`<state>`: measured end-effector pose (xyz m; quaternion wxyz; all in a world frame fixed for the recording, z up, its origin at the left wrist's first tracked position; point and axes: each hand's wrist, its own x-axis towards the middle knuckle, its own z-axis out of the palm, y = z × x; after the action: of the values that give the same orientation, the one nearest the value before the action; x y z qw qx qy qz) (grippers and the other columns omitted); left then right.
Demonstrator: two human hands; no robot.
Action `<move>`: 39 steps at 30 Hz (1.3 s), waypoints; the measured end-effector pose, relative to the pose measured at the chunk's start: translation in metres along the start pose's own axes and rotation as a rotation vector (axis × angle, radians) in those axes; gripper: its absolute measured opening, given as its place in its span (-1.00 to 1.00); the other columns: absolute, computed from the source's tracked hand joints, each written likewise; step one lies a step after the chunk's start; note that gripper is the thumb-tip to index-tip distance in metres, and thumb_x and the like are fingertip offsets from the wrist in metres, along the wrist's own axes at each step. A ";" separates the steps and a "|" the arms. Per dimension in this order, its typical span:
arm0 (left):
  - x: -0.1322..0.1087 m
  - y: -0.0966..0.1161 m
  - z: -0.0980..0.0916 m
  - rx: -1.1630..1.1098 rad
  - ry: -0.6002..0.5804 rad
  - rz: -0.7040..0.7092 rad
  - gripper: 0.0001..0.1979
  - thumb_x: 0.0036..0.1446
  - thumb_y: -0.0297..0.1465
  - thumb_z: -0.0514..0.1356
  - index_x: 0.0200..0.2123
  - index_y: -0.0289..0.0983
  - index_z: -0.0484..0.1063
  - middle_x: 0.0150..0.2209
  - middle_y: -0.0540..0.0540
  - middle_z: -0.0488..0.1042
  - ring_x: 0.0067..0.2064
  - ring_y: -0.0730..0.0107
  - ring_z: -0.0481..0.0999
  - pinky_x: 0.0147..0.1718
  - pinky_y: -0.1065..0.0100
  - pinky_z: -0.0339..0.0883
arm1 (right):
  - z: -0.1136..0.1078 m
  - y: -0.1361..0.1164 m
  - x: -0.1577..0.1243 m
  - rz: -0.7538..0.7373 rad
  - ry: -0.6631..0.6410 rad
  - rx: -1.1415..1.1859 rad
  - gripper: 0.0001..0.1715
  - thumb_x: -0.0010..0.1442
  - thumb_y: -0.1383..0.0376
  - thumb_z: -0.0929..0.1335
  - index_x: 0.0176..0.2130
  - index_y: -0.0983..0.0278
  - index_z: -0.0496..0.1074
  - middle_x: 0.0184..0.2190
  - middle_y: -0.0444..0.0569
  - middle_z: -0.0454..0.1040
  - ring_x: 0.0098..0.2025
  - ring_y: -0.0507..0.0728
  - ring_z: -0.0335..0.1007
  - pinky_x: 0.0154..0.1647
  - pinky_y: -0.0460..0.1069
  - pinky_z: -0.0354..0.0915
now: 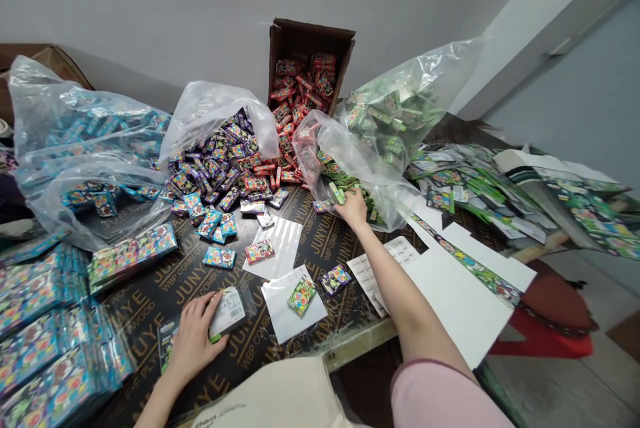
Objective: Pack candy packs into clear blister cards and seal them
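Note:
My left hand [193,338] rests near the table's front edge, its fingers curled around a clear sleeve with a white card [227,313]. My right hand [353,207] reaches far forward to the mouth of a clear bag of green packets [395,125] and pinches one green packet [337,193]. Between my hands lie a green packet [302,295] on a white sheet [293,305], a purple packet [335,279], a red packet [259,251] and a blue packet [219,257].
A cardboard box of red packets [305,78] stands at the back. Clear bags hold purple packets [220,148] and blue packets [85,141]. Filled sleeves are stacked at the left [45,341]. Printed cards are piled at the right [500,188]. White cards [460,301] overhang the table edge.

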<state>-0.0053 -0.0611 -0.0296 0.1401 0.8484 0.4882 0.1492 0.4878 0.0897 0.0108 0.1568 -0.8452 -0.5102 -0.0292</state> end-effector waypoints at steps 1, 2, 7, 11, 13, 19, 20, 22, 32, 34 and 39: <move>0.000 -0.001 0.000 0.003 0.001 0.004 -0.31 -0.04 -0.32 0.19 0.22 -0.20 0.19 0.07 -0.21 0.35 0.06 0.04 0.32 0.08 0.03 0.17 | -0.003 0.005 -0.015 -0.022 0.003 0.045 -0.58 -0.03 0.26 0.39 -0.13 0.33 0.45 0.10 0.16 0.24 -0.01 0.25 0.29 -0.04 0.08 0.26; 0.000 -0.001 0.000 0.007 0.001 0.009 -0.32 -0.03 -0.31 0.19 0.21 -0.21 0.20 0.07 -0.21 0.35 0.05 0.04 0.32 0.08 0.03 0.17 | -0.005 0.009 -0.029 -0.045 0.003 0.092 -0.59 -0.05 0.25 0.39 -0.15 0.32 0.46 0.08 0.15 0.26 -0.03 0.24 0.32 -0.05 0.08 0.27; -0.002 -0.007 0.001 -0.005 -0.014 0.019 -0.32 -0.03 -0.29 0.20 0.21 -0.23 0.21 0.06 -0.23 0.36 0.06 0.03 0.32 0.08 0.02 0.17 | -0.016 0.016 -0.086 -0.056 -0.011 0.351 -0.61 -0.13 0.05 0.45 -0.37 0.28 0.48 0.07 0.20 0.31 0.13 0.35 0.20 0.09 0.20 0.19; 0.008 0.004 -0.009 -0.083 0.005 -0.040 -0.32 -0.06 -0.23 0.25 0.17 -0.22 0.27 0.06 -0.25 0.37 0.09 -0.03 0.32 0.14 -0.11 0.05 | -0.036 -0.012 -0.119 -0.003 -0.170 0.811 -0.52 -0.08 -0.08 0.41 -0.36 0.27 0.47 -0.08 0.10 0.45 0.00 0.29 0.32 0.01 0.18 0.23; 0.023 0.022 -0.019 -0.231 0.075 -0.115 -0.36 -0.06 -0.17 0.28 0.12 -0.19 0.33 0.09 -0.24 0.35 0.12 -0.03 0.30 0.15 -0.10 0.04 | -0.046 -0.037 -0.136 0.006 -0.376 1.032 -0.51 -0.07 -0.05 0.42 -0.31 0.28 0.46 -0.27 0.00 0.50 -0.22 0.18 0.40 -0.15 0.08 0.31; 0.090 0.088 -0.043 -1.066 0.118 -0.357 -0.55 -0.09 -0.17 0.32 -0.12 -0.27 0.50 -0.13 -0.17 0.52 -0.13 0.21 0.48 -0.15 0.24 0.35 | -0.063 -0.109 -0.177 -0.238 -0.899 1.112 -0.60 -0.05 0.10 0.46 -0.28 0.32 0.47 -0.42 -0.12 0.46 -0.40 0.05 0.33 -0.36 -0.06 0.26; 0.099 0.094 -0.045 -1.181 0.108 -0.389 -0.56 -0.15 -0.18 0.36 -0.20 -0.29 0.52 -0.21 -0.15 0.54 -0.21 0.26 0.49 -0.22 0.28 0.37 | -0.064 -0.114 -0.179 -0.309 -0.961 1.078 -0.58 -0.06 0.11 0.47 -0.24 0.32 0.48 -0.40 -0.12 0.46 -0.39 0.06 0.34 -0.35 -0.06 0.26; 0.108 0.099 -0.047 -1.349 0.089 -0.447 -0.62 -0.26 -0.21 0.42 -0.39 -0.33 0.51 -0.41 -0.07 0.52 -0.39 0.40 0.45 -0.36 0.37 0.35 | -0.063 -0.114 -0.177 -0.372 -0.995 1.009 -0.47 -0.08 0.13 0.48 -0.12 0.31 0.47 -0.39 -0.11 0.48 -0.37 0.08 0.36 -0.33 -0.04 0.29; 0.092 0.087 -0.053 -1.775 0.124 -0.837 -0.71 -0.27 -0.45 0.43 -0.44 -0.38 0.43 -0.40 -0.08 0.54 -0.39 0.41 0.54 -0.32 0.34 0.47 | -0.051 -0.120 -0.198 -0.511 -0.149 0.789 0.00 -0.03 0.10 0.48 0.28 0.11 0.03 0.23 0.12 0.14 0.25 0.34 0.08 0.22 0.30 0.09; 0.089 0.091 -0.050 -1.848 0.075 -0.882 -0.75 -0.22 -0.50 0.40 -0.40 -0.38 0.45 -0.38 -0.10 0.56 -0.37 0.37 0.56 -0.31 0.33 0.47 | -0.048 -0.141 -0.218 -0.618 -0.180 0.857 0.00 0.02 0.14 0.46 0.30 0.05 -0.05 0.25 0.07 0.11 0.28 0.30 0.06 0.24 0.27 0.10; 0.076 0.094 -0.047 -2.002 -0.101 -0.971 -0.89 -0.08 -0.49 0.33 -0.42 -0.38 0.48 -0.47 -0.08 0.54 -0.48 0.43 0.50 -0.42 0.40 0.40 | -0.044 -0.165 -0.233 -0.790 -0.256 0.920 0.10 0.03 0.16 0.46 0.33 0.03 -0.18 0.30 0.04 0.03 0.33 0.28 -0.04 0.30 0.27 0.01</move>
<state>0.0867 -0.0361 0.0581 0.8243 0.0767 0.4215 0.3701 0.2380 -0.0506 0.0422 0.4201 -0.4351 -0.7595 0.2394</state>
